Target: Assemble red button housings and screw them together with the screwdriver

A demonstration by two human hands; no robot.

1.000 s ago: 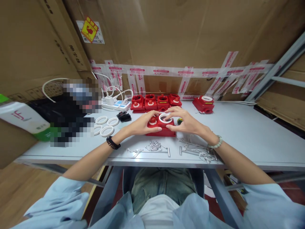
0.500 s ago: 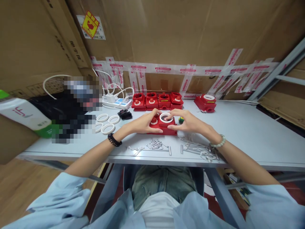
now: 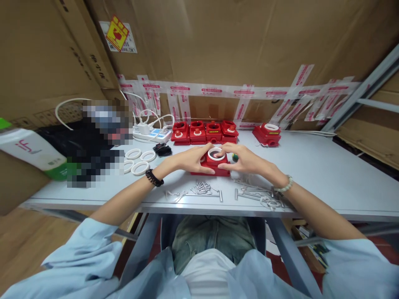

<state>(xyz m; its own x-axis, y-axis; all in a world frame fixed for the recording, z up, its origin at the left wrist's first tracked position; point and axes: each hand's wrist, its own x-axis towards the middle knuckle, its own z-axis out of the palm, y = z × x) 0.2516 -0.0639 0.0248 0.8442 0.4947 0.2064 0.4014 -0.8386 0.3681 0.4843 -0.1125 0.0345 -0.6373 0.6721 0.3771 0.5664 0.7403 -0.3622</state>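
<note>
We pinch the white ring (image 3: 216, 154) between left hand (image 3: 193, 159) and right hand (image 3: 243, 160) fingertips, best pressing evenly onto the red switch box (image 3: 209, 169) beneath.

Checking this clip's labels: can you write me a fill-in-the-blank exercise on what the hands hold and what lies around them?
1. The left hand and right hand hold a ___ ring on top of the red box.
2. Behind it, ___ more red boxes stand in a close row.
3. Loose rings lie on the table to the person's ___.
Missing words: white; four; left.
</note>
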